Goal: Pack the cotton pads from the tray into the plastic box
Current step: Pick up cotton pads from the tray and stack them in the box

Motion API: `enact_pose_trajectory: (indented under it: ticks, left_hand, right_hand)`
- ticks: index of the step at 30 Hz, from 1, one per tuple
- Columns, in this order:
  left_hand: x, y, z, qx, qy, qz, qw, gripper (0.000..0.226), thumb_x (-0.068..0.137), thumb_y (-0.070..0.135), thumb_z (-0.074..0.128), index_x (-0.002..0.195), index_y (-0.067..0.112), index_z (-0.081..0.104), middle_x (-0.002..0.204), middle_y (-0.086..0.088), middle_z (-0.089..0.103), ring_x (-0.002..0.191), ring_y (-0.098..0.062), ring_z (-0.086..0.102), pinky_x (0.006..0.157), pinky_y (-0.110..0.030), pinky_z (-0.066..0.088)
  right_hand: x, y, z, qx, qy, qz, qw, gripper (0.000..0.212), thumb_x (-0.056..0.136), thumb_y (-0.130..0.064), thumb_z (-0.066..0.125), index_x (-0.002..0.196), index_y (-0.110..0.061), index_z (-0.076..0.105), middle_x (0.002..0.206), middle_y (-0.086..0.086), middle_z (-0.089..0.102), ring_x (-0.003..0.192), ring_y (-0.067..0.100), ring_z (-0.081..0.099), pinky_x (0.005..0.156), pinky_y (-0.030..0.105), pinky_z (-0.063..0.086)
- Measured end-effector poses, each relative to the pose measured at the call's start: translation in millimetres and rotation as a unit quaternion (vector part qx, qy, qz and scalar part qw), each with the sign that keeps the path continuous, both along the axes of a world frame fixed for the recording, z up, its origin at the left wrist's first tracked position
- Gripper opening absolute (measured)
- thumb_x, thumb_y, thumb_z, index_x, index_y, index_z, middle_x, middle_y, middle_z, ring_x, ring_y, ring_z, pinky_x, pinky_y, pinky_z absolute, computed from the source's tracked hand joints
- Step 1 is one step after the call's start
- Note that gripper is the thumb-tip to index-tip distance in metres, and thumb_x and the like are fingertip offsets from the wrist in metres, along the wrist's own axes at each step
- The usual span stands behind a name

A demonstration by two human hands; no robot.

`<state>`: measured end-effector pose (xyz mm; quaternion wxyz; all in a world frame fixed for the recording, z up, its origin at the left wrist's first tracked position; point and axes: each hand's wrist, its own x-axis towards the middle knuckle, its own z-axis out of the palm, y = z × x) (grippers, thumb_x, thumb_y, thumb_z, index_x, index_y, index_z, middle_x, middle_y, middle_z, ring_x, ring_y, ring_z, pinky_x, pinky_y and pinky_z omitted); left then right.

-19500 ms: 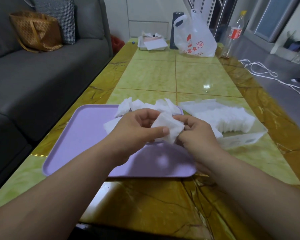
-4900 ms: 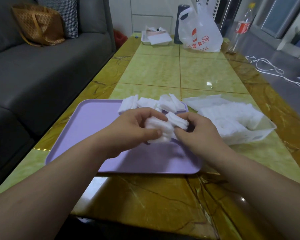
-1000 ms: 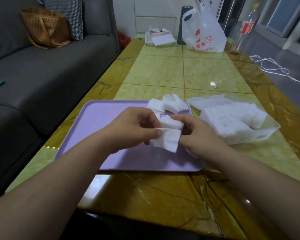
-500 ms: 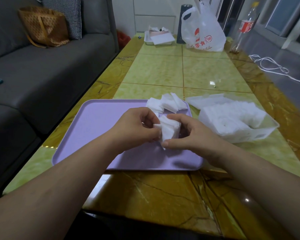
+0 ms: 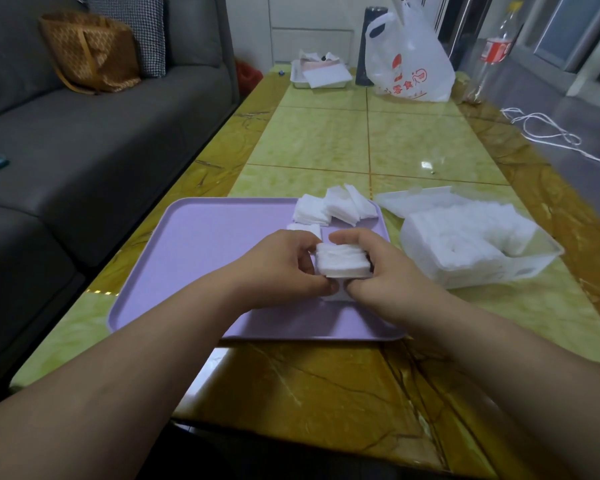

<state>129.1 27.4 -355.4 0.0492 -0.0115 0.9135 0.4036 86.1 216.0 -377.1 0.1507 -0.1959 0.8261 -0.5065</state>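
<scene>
A lilac tray (image 5: 205,258) lies on the table in front of me. Above its right half, my left hand (image 5: 284,265) and my right hand (image 5: 378,271) together grip a squared stack of white cotton pads (image 5: 342,260) from both sides. More loose cotton pads (image 5: 333,209) lie in the tray's far right corner. The clear plastic box (image 5: 520,268) stands to the right of the tray, largely filled with pads, its lid (image 5: 420,200) hinged open at the back.
A grey sofa (image 5: 84,133) runs along the table's left edge. At the table's far end are a white plastic bag (image 5: 409,64), a small white tray of papers (image 5: 321,76) and a bottle (image 5: 492,53). White cables (image 5: 548,133) lie on the floor at right.
The loose pads between my hands have been pressed into a neat flat stack. Both hands stay over the tray's right half. The pile in the tray's far corner has shrunk over the earlier frames.
</scene>
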Motion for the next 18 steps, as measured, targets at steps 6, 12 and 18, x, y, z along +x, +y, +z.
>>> enact_pose_trajectory:
  ticks: [6, 12, 18]
  left_hand:
    - [2, 17, -4, -0.062, 0.009, -0.024, 0.998, 0.027, 0.081, 0.036, 0.077, 0.097, 0.025, 0.057, 0.085, 0.009, 0.066, 0.074, -0.004, 0.062, 0.063, -0.024, 0.046]
    - [7, 20, 5, 0.031, 0.05, 0.007, 0.998, 0.021, 0.082, 0.032, 0.082, 0.095, 0.026, 0.066, 0.083, 0.008, 0.069, 0.07, -0.008, 0.063, 0.064, -0.031, 0.051]
    - [6, 40, 31, 0.205, 0.045, 0.051, 0.976, 0.031, 0.082, 0.029, 0.085, 0.11, 0.027, 0.072, 0.095, -0.005, 0.075, 0.066, -0.015, 0.061, 0.058, -0.035, 0.049]
  right_hand:
    - [9, -10, 3, -0.015, -0.045, 0.005, 0.999, 0.086, 0.078, 0.009, 0.051, 0.144, -0.046, 0.045, 0.142, -0.007, 0.05, 0.111, 0.011, 0.062, 0.082, 0.018, 0.049]
    - [7, -3, 22, -0.086, -0.048, -0.041, 0.994, 0.083, 0.058, -0.011, 0.058, 0.138, -0.033, 0.055, 0.126, -0.003, 0.066, 0.11, 0.013, 0.068, 0.093, 0.029, 0.058]
    - [-4, 31, 51, -0.178, -0.061, -0.058, 0.98, 0.067, 0.062, -0.01, 0.069, 0.129, -0.016, 0.065, 0.118, 0.006, 0.074, 0.111, 0.021, 0.072, 0.094, 0.036, 0.06]
